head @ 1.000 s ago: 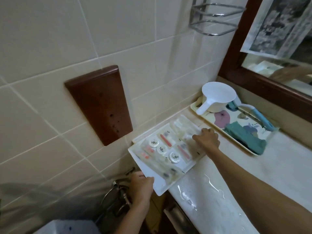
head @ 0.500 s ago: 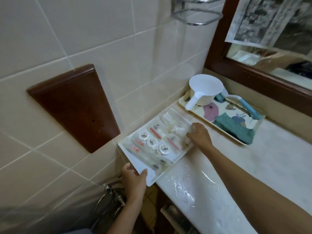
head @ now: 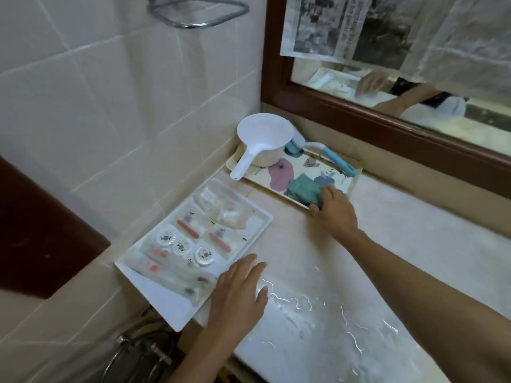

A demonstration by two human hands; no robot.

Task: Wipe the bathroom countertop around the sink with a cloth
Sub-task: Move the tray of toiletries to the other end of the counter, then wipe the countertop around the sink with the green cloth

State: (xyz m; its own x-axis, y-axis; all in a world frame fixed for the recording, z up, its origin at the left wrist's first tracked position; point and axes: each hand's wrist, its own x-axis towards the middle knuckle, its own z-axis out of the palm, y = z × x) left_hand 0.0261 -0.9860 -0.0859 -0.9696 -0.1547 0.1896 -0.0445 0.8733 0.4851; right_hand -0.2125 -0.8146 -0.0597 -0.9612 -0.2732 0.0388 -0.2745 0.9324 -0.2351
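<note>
A folded teal cloth (head: pixel 302 190) lies in a flowered tray (head: pixel 355 178) at the back of the pale stone countertop (head: pixel 401 244). My right hand (head: pixel 336 208) rests on the cloth's near end, fingers curled over it and over the tray's rim. My left hand (head: pixel 239 286) lies flat with spread fingers on the counter's left end, beside a white tray (head: pixel 166 302) of wrapped toiletries. Water streaks (head: pixel 298 299) shine on the countertop just right of that hand. The sink is out of view.
A white plastic ladle (head: pixel 262 142) and a blue-handled brush (head: pixel 336 158) share the flowered tray. A wood-framed mirror (head: pixel 387 125) runs along the back wall. Tiled wall stands to the left with a metal rack (head: pixel 193 12) above. Pipes (head: pixel 138 355) hang below the counter's left end.
My right hand has left the white tray and moved back onto the teal cloth. My left hand has let go of the white tray's corner and now lies flat on the counter.
</note>
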